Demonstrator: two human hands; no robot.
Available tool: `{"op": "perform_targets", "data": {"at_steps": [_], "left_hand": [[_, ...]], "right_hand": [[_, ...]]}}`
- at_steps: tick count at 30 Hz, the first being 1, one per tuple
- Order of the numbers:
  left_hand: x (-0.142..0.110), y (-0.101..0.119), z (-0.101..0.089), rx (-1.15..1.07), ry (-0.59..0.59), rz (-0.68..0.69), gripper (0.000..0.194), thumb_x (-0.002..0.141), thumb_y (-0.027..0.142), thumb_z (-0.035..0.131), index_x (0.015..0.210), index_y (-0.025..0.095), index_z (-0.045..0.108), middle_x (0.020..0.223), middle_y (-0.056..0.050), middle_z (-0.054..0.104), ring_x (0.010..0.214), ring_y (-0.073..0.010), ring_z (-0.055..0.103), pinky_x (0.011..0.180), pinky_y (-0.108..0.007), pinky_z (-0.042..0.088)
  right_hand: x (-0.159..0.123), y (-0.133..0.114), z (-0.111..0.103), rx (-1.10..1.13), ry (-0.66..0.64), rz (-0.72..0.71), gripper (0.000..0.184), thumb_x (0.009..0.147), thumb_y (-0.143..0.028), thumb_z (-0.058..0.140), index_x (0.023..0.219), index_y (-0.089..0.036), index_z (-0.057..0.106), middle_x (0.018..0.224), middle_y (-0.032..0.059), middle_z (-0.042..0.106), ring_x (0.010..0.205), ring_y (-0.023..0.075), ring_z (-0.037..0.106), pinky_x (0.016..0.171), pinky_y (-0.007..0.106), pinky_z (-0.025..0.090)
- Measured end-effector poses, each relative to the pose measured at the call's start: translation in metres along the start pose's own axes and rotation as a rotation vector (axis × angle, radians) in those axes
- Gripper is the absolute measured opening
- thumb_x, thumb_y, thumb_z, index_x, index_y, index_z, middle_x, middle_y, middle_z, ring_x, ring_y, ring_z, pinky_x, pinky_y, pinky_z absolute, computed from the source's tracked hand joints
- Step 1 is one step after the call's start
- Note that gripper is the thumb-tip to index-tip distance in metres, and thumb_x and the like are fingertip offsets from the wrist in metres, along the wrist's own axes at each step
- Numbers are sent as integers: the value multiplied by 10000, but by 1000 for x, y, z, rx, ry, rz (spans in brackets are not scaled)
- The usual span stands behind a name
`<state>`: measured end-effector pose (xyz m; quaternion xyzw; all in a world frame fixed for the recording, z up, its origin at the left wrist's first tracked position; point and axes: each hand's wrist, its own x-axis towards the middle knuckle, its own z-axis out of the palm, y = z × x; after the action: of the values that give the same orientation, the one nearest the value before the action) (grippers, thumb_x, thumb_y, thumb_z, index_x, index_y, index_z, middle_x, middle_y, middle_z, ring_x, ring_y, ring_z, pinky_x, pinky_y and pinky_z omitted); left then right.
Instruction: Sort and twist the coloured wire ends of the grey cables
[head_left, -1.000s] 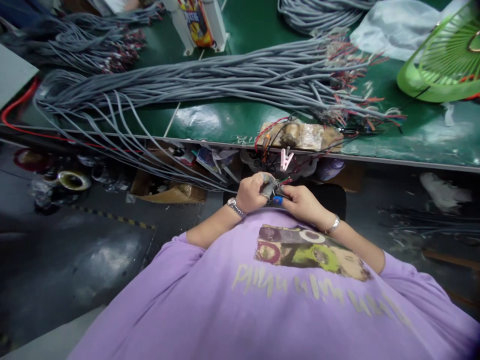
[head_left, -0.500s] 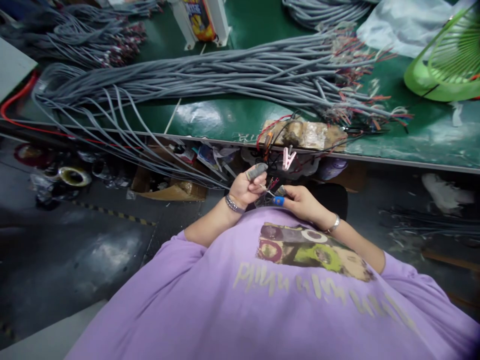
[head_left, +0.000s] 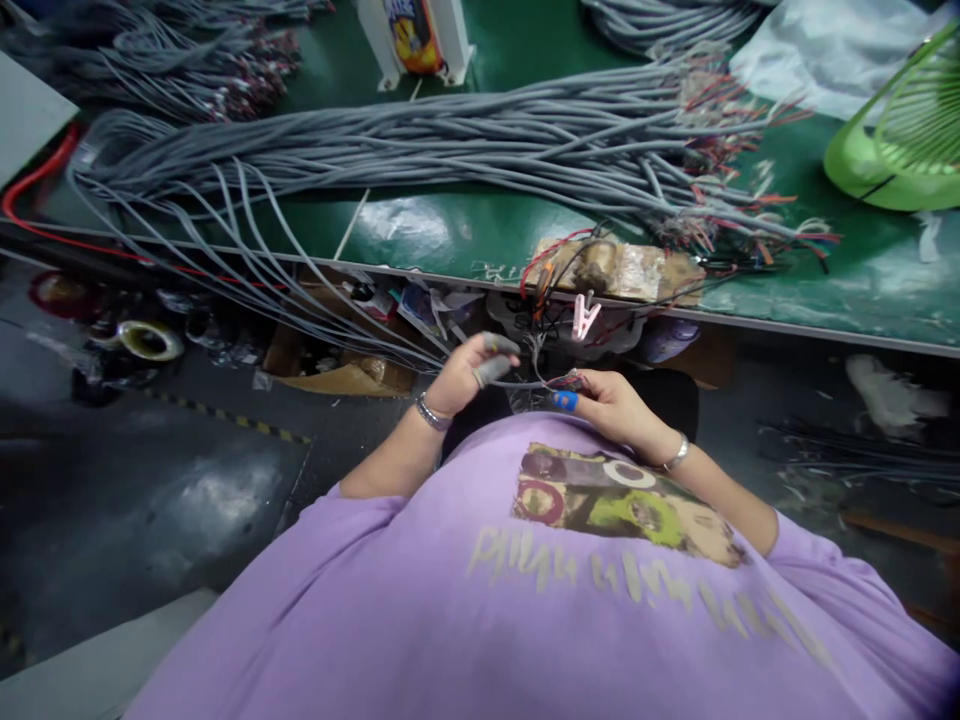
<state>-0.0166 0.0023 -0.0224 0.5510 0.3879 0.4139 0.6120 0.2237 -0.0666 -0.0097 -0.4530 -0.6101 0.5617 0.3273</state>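
Observation:
My right hand (head_left: pixel 619 405), with blue tape on its thumb, pinches the stripped end of a grey cable (head_left: pixel 525 384). Thin coloured wires (head_left: pixel 568 380) stick out at its fingertips, and pale loose strands (head_left: pixel 537 355) rise beside them. To the left, my left hand (head_left: pixel 469 372) has its fingers stretched and apart, with grey covers on the thumb and a finger. The cable passes by this hand; whether it touches the palm is hidden. Several grey cables (head_left: pixel 315 285) hang from the bench edge toward my left hand.
A large bundle of grey cables (head_left: pixel 390 145) lies along the green bench (head_left: pixel 420 230). A pink clip (head_left: pixel 584 317) stands at the bench edge beside a taped block (head_left: pixel 622 270) with wires. At right is a green fan (head_left: pixel 892 150); below the bench, a cardboard box (head_left: pixel 337 378).
My left hand has let go of the strands at the cable end and moved left, its fingers opening. My right hand still pinches the cable end. The view has shifted slightly.

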Motion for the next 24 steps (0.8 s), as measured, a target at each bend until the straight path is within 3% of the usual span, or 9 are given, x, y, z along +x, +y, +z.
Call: {"op": "perform_targets", "data": {"at_steps": [3, 6, 10, 13, 16, 21, 22, 24], "left_hand": [[-14, -5, 12, 322, -301, 39, 337, 767, 415, 784, 978, 161, 720, 965, -69, 743, 892, -166, 677, 813, -259, 515], [-17, -6, 21, 411, -355, 50, 303, 851, 462, 683, 890, 161, 684, 774, -25, 708, 705, -122, 651, 678, -227, 500], [-18, -7, 33, 265, -150, -58, 400, 873, 564, 609, 834, 167, 575, 614, 38, 599, 452, -63, 561, 449, -172, 409], [-19, -8, 45, 96, 16, -102, 449, 826, 608, 644, 833, 174, 530, 614, 55, 581, 421, -48, 549, 389, -146, 367], [-16, -9, 51, -10, 107, -113, 453, 781, 590, 704, 834, 174, 535, 623, 55, 590, 442, -51, 567, 388, -140, 380], [1, -8, 31, -285, 452, -24, 446, 693, 547, 788, 797, 196, 532, 555, 85, 536, 371, -28, 446, 336, -140, 255], [3, -6, 24, -324, 471, 8, 450, 671, 542, 806, 797, 200, 543, 549, 86, 531, 372, -28, 431, 341, -145, 251], [4, -4, 12, -351, 382, 36, 454, 625, 529, 844, 801, 206, 579, 559, 71, 548, 404, -44, 450, 370, -163, 299]], "right_hand": [[2, 0, 1, 42, 1, -5, 338, 838, -492, 672, 818, -155, 700, 808, 42, 696, 732, 171, 605, 711, 297, 487], [4, -2, 1, 43, 39, -37, 332, 841, -492, 671, 832, -161, 703, 809, 35, 696, 719, 159, 591, 711, 291, 481], [3, -10, 1, -95, 90, -108, 309, 872, -439, 626, 741, -159, 639, 685, 6, 616, 626, 126, 504, 612, 258, 412], [2, -19, 1, -293, 62, -191, 254, 881, -329, 584, 687, -166, 588, 615, -13, 550, 573, 105, 434, 564, 246, 343], [-1, -25, 2, -421, 46, -269, 211, 852, -230, 556, 649, -176, 539, 585, -22, 505, 544, 96, 386, 543, 246, 302], [-5, -27, 4, -336, -225, -355, 210, 885, -252, 548, 694, -171, 582, 603, -17, 542, 540, 93, 436, 545, 232, 346], [-6, -27, 3, -315, -238, -351, 212, 894, -262, 551, 712, -167, 601, 610, -14, 559, 542, 93, 454, 546, 229, 358], [-6, -25, 1, -280, -134, -324, 216, 906, -288, 572, 741, -162, 632, 629, -6, 593, 553, 96, 486, 547, 223, 378]]}}
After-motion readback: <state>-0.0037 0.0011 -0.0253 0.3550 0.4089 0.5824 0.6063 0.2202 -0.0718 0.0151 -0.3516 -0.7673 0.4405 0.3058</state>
